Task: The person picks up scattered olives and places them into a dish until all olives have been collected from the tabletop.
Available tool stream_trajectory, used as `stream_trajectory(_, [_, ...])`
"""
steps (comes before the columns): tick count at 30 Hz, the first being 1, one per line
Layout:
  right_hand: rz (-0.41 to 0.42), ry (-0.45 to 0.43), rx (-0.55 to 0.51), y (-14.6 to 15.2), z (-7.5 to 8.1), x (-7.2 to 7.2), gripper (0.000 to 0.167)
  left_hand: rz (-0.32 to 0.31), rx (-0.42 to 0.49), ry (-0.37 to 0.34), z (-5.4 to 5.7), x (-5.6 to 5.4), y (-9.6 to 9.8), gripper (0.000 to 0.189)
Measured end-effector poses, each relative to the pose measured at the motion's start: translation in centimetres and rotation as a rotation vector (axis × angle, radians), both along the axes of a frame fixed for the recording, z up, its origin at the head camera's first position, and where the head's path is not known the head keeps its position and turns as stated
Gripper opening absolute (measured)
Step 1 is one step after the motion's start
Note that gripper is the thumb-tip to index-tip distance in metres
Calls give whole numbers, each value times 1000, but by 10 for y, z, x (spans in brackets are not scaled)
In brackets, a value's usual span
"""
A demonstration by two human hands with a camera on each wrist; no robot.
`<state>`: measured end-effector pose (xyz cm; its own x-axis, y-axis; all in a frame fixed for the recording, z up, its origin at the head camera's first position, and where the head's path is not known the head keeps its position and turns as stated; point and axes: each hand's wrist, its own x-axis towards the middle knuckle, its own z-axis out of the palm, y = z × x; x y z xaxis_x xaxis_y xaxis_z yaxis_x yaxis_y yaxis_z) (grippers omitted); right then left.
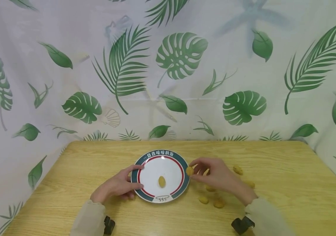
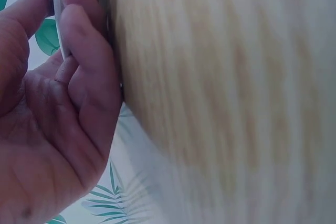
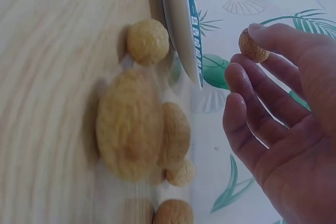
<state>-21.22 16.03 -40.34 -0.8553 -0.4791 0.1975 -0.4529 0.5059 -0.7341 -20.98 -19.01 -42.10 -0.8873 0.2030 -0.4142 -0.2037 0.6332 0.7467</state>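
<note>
My left hand [image 1: 119, 183] grips the left rim of a round white plate [image 1: 168, 165] with a dark teal border and a red ring. Two of its digits lie over the rim; curled fingers [image 2: 86, 45] sit beneath it in the left wrist view. One wrinkled yellow oval dried fruit [image 1: 161, 181] lies on the plate. At the plate's right edge, my right hand [image 1: 215, 172] pinches another dried fruit [image 3: 253, 45] between thumb and forefinger. Its other fingers are loosely bent, holding nothing.
Several more dried fruits [image 1: 219, 203] lie loose on the wooden table [image 1: 73, 183], right of the plate and partly behind the right hand and forearm. A leaf-print cloth [image 1: 185, 114] hangs behind the table's far edge.
</note>
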Motion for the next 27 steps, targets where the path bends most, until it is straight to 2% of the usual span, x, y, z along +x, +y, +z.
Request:
stream_trajectory(7, [7, -24, 3, -11, -4, -5, 24, -33, 40, 2, -1, 0, -1, 69])
stream_trajectory(13, [33, -41, -16, -21, -7, -9, 24, -22, 28, -4, -1, -1, -1, 70])
stream_trajectory(27, [39, -107, 47, -41, -13, -17, 25, -16, 39, -4, -2, -1, -1, 70])
